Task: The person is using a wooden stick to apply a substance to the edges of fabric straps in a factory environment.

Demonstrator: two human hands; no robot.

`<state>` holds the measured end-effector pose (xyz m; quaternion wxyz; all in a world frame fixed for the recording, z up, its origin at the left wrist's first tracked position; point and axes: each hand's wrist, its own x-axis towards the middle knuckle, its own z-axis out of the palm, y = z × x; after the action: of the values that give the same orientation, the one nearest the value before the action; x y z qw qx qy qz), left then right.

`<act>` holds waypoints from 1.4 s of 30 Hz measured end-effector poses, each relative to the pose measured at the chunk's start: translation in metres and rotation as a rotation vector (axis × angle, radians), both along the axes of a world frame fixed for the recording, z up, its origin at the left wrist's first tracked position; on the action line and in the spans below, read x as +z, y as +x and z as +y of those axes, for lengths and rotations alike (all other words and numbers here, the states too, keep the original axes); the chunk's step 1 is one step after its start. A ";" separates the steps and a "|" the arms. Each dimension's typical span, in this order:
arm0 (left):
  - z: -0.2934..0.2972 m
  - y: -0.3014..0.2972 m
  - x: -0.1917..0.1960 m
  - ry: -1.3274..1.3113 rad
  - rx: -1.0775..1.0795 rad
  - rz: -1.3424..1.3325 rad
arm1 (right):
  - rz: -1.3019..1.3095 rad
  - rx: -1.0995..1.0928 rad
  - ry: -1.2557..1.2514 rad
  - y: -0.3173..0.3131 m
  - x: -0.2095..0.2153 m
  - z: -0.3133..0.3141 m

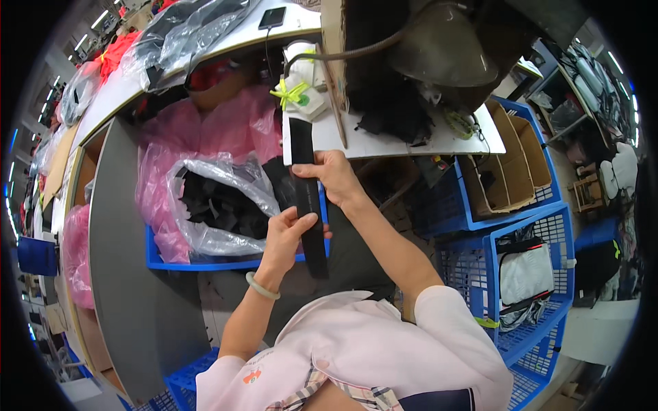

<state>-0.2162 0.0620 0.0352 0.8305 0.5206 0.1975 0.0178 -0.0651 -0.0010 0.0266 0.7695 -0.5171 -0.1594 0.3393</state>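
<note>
A long black fabric strip hangs lengthwise before me, its far end lying over the edge of the white work table. Higher up, my right hand pinches it between thumb and fingers, near the table's edge. My left hand is closed on the same strip lower down, thumb on top and fingertips showing past its far side. The strip's lower end dangles below my left hand. Left of the strip, a clear plastic bag of black fabric pieces sits in a blue bin.
A white device with a yellow-green ribbon stands on the table by a brown stick. A lamp hangs over black cloth. Blue crates stack at right, one holding cardboard. A grey panel rises at left.
</note>
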 end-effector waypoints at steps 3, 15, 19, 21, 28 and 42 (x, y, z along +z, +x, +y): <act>0.000 0.001 0.000 0.006 -0.078 0.057 | -0.010 0.033 -0.005 0.009 -0.007 -0.005; 0.000 0.010 -0.025 -0.026 0.012 0.067 | -0.189 -0.287 -0.119 0.000 -0.026 0.036; 0.017 0.006 -0.044 -0.088 0.150 0.100 | -0.202 -0.185 -0.209 -0.008 -0.031 0.051; 0.028 0.006 -0.057 -0.116 0.147 0.114 | -0.213 -0.154 -0.248 -0.011 -0.035 0.054; 0.050 0.003 -0.068 -0.251 0.140 0.109 | -0.107 -0.034 -0.245 -0.022 -0.036 0.058; 0.064 0.081 -0.179 -0.182 0.368 0.342 | -0.646 -0.205 -0.500 -0.035 -0.059 -0.039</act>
<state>-0.1356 0.1256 -0.1433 0.8112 0.3947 0.4269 0.0625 -0.1002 -0.0402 -0.0326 0.5606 -0.7808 -0.2530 0.1096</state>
